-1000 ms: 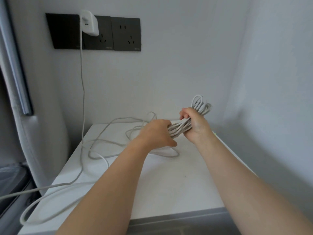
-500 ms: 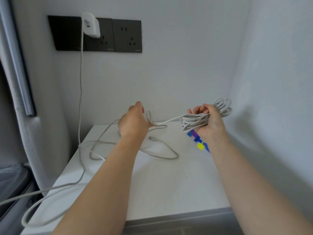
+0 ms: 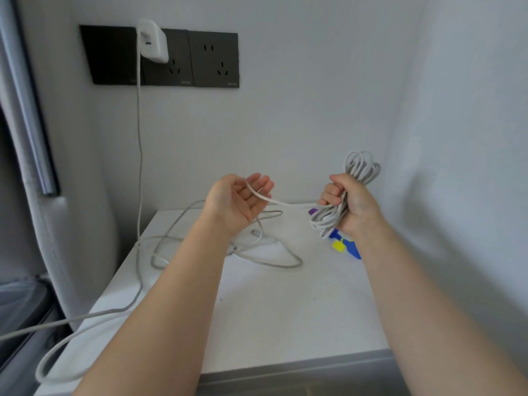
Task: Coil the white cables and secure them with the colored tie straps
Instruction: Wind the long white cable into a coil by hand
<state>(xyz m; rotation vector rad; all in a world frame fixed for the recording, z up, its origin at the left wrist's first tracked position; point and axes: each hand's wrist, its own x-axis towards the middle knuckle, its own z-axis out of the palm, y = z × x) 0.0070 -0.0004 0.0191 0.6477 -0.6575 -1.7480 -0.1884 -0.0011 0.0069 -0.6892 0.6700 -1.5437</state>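
— What changed on the left?
— My left hand [image 3: 240,201] has rolled palm-up with its fingers spread. The white cable [image 3: 281,202] lies across them, seemingly unpinched.
— And the right?
— At three o'clock, my right hand [image 3: 353,207] clenches the coil [image 3: 361,167], now lifted higher. The tie straps [image 3: 347,247] wait on the table [image 3: 285,324] at its six. Slack remains, so I'd judge another loop comes first.

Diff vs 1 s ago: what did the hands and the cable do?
The left hand left the coil, swung out leftward and now lies palm up, a strand draped across its fingers. The right hand lifted the coil, still gripping it, uncovering the colored tie straps on the table. Unchanged: charger plugged in, loose cable on the table.
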